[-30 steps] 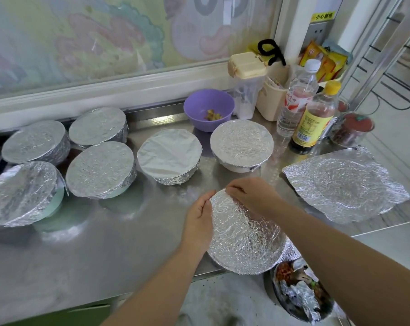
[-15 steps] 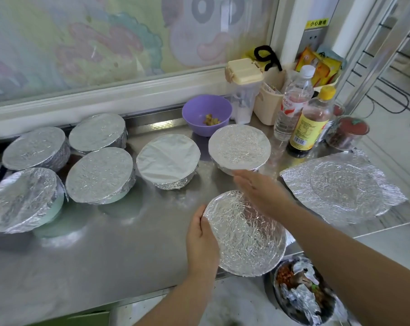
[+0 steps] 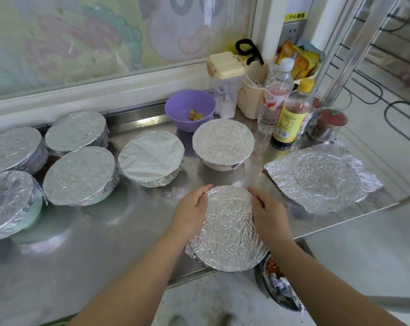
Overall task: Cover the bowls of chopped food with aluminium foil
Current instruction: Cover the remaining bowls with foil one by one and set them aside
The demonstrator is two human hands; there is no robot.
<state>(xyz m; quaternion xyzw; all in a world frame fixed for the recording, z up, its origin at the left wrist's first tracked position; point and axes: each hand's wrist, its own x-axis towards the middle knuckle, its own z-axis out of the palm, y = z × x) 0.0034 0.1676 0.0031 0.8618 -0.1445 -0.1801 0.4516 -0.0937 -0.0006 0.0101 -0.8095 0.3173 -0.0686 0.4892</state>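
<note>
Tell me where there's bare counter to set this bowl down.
Biggest bare patch: the counter front left, between the held bowl and the left cluster of covered bowls. Crowded: the bottles at back right; the loose foil sheet fills the right.

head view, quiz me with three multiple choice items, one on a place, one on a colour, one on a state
1. Where does the loose foil sheet lie?
A) right of the near bowl
B) left of all the bowls
C) on the floor

2. What colour is the uncovered bowl?
A) green
B) purple
C) white

3. What state is the near bowl in?
A) bare
B) tipped over
C) foil-covered, with the left hand and the right hand at its sides

Answers:
1 A, the sheet lies flat on the counter at the right.
2 B, its wall is purple.
3 C, foil spans its top and the fingers curl round its rim.
</note>
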